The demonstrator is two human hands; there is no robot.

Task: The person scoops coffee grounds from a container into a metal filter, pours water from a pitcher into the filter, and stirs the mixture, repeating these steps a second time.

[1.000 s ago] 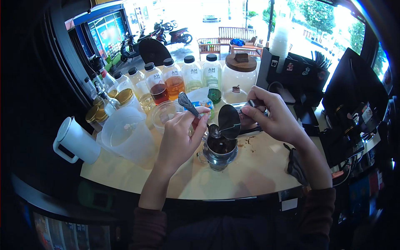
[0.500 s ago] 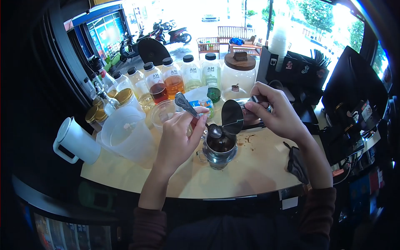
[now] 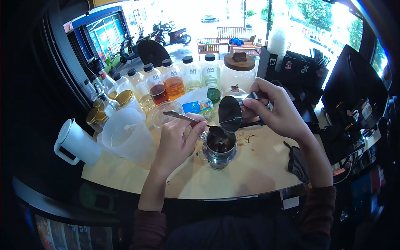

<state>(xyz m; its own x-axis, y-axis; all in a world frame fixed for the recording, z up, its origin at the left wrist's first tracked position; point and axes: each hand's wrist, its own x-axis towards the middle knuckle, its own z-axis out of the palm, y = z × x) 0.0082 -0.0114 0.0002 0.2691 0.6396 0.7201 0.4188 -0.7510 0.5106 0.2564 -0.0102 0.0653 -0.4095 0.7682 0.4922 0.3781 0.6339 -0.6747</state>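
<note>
My left hand (image 3: 178, 135) is closed around the handle of a spoon (image 3: 177, 114), whose dark bowl hangs over the mouth of a metal coffee dripper (image 3: 220, 156). Dark contents show inside the dripper, which stands on a small glass cup (image 3: 218, 166). My right hand (image 3: 268, 109) grips the handle of a shiny metal pot (image 3: 251, 116), held tilted beside the dripper. A dark round disc (image 3: 230, 113), seemingly its raised lid, overlaps the dripper's rim in this view. A thin bright line crosses the disc's lower part.
Brown crumbs (image 3: 249, 138) lie on the wooden counter (image 3: 262, 175). Left stand a clear plastic jug (image 3: 125, 135) and a white pitcher (image 3: 79, 141). Behind are bottles (image 3: 174, 85), a plastic tub (image 3: 160, 114), a packet (image 3: 200, 108) and a wooden-lidded jar (image 3: 238, 79). A dark cloth (image 3: 296, 162) lies right.
The spoon has turned in my left hand: its handle end dropped left and its bowl now looks dark. The pot and disc in my right hand shifted slightly left and up.
</note>
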